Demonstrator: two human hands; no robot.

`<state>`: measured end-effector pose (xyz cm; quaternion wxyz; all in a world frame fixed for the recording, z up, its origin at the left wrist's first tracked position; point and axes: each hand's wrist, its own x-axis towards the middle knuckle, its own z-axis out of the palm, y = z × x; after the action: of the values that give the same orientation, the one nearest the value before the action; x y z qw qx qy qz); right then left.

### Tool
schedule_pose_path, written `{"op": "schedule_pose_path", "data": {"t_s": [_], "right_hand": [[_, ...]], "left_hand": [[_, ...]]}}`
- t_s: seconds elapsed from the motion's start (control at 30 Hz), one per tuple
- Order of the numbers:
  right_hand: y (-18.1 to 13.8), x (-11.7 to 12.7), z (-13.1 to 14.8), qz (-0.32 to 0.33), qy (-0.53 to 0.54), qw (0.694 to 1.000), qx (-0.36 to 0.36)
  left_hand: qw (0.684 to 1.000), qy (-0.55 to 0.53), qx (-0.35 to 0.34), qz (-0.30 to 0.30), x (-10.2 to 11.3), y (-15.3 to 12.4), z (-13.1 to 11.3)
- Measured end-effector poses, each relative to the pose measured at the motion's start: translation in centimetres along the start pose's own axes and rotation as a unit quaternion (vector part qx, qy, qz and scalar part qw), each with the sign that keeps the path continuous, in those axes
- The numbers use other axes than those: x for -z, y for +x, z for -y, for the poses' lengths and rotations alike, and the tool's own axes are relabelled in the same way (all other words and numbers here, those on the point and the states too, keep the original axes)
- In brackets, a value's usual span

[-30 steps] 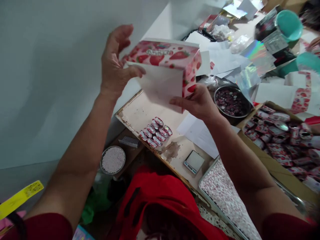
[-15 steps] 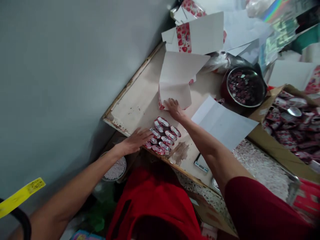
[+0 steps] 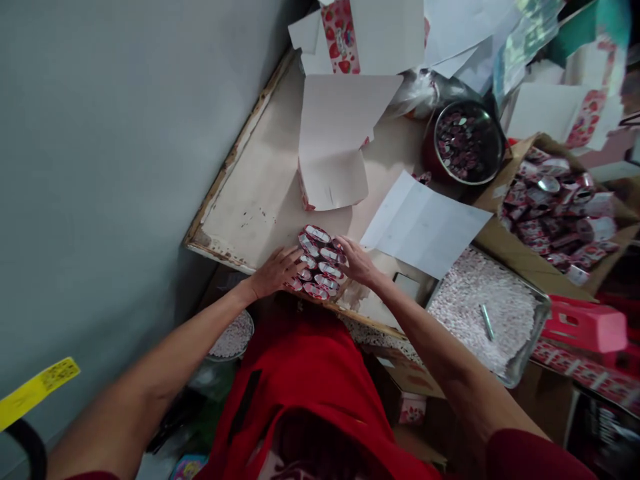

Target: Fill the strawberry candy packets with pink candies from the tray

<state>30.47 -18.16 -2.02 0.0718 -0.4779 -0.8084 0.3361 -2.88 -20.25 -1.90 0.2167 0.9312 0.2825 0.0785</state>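
A tight cluster of small oval containers [image 3: 316, 257], with red sides and shiny silver-white tops, stands at the table's front edge. My left hand [image 3: 276, 270] lies against the cluster's left side, fingers stretched out over its edge. On the opposite side, my right hand [image 3: 357, 261] touches the containers with its fingers extended and slightly bent; its fingertips are partly hard to make out. Just behind the cluster sits a white carton [image 3: 335, 180] with its lid raised and strawberry print on its outside.
A white sheet [image 3: 425, 223] lies to the right, beside a metal tray [image 3: 515, 380] of small pale pieces. Farther back are a dark pot [image 3: 430, 150] and a cardboard box [image 3: 483, 200] of similar containers. More printed cartons [image 3: 385, 37] lie behind. A grey wall [image 3: 110, 147] borders the left.
My right hand has left the white carton and come down to the cluster's right side. My left hand has stayed at the left side. The view has shifted to the right.
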Motion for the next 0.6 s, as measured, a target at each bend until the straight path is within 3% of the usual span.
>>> {"op": "schedule_pose_path", "data": {"t_s": [0.13, 0.27, 0.33, 0.47, 0.6], "right_hand": [[3.2, -1.4, 1.2, -0.060, -0.054, 0.996, -0.048], [3.4, -2.5, 3.1, -0.142, -0.141, 0.965, -0.168], [3.1, -2.7, 3.6, -0.149, -0.157, 0.956, -0.197], [3.2, -1.8, 2.9, -0.095, -0.148, 0.967, -0.184], [3.0, -0.3, 1.2, -0.073, -0.127, 0.979, -0.140]], "left_hand": [[0.999, -0.035, 0.003, -0.019, 0.5, 0.3, -0.5], [0.993, -0.054, 0.078, -0.076, 3.3, 3.4, 0.2], [0.997, -0.045, 0.058, -0.033, 4.6, 6.1, 1.6], [0.990, -0.044, -0.063, 0.116, 5.5, 11.3, 5.1], [0.983, -0.035, -0.107, 0.144, 5.1, 13.9, 6.0]]}}
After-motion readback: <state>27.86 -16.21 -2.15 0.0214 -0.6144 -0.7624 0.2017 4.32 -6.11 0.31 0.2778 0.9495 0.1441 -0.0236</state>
